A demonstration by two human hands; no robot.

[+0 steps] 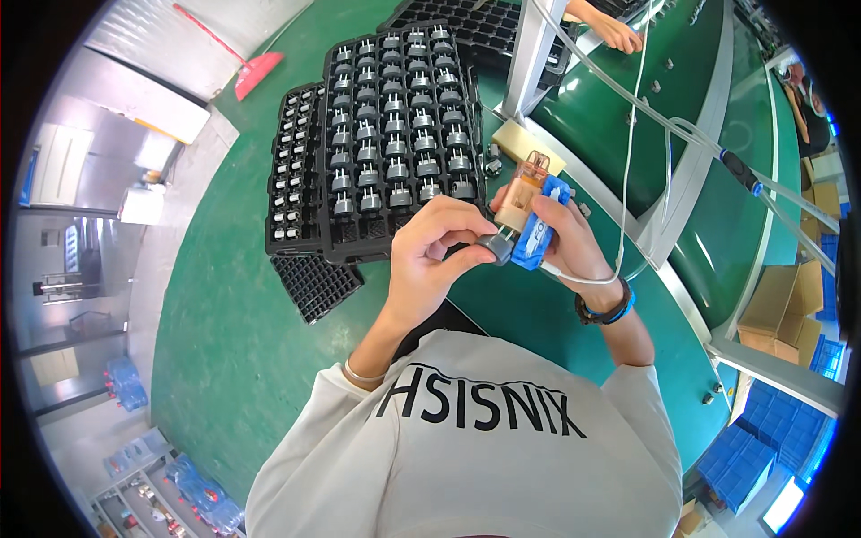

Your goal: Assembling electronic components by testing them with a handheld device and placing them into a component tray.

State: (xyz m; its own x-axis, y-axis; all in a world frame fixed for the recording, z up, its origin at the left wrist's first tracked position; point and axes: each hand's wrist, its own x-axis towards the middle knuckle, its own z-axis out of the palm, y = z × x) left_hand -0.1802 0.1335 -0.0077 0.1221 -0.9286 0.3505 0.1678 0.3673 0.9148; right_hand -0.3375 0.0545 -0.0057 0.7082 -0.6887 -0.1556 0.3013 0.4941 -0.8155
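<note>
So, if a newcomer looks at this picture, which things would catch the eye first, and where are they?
Probably the big black tray at upper centre, with its rows of dark plugs. Next, near the middle, the right hand grips a blue-and-amber tool, while the left hand holds a dark plug at its lower end. The pink broom-like thing at upper left also stands out.

Shirt (502, 466), wht: 1 row lg blk caps (489, 403), clear, slanting across chest, bodyward of L fingers (468, 260) & R fingers (551, 212) | Blue block (527, 255), touching R fingers: wht marking, too sm/blurred to read
</note>
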